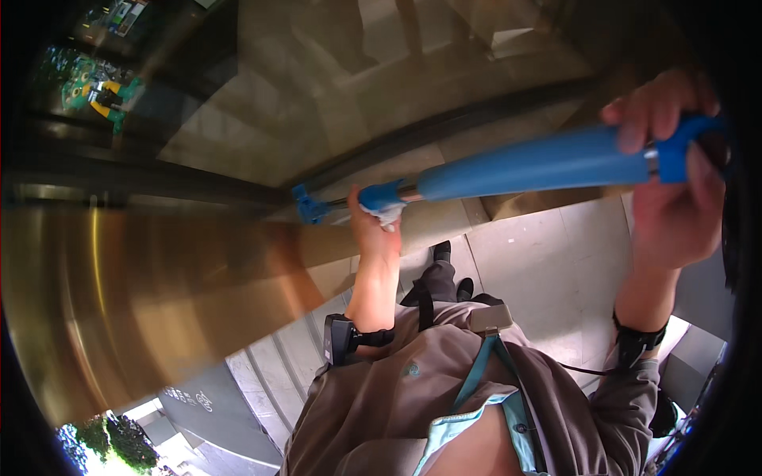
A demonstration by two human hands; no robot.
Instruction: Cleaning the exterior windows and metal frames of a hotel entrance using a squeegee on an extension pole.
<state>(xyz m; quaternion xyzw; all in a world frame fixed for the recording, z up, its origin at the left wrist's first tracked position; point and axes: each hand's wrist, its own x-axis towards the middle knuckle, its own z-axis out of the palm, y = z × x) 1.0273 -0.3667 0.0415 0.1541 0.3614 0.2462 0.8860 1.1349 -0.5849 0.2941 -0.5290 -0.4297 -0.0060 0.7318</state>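
A long blue pole (540,163) lies across in front of me, slanting up to the right, with a thick blue sleeve and thinner metal sections showing. My left hand (373,226) is closed around its thinner left part, beside a blue collar (382,193) and a crumpled white cloth (387,214). Past that hand, a blue end piece (308,206) sits close to the dark frame of a glass pane. My right hand (671,159), blurred, grips the other end around a blue fitting (674,161), fingers above and thumb below.
A large reflective glass pane (381,71) stretches ahead, edged by a dark frame (143,178). Below it at left runs a shiny brass-coloured metal panel (159,293). Pale floor tiles (540,254) lie under my feet. A dark grey panel (214,404) stands at lower left.
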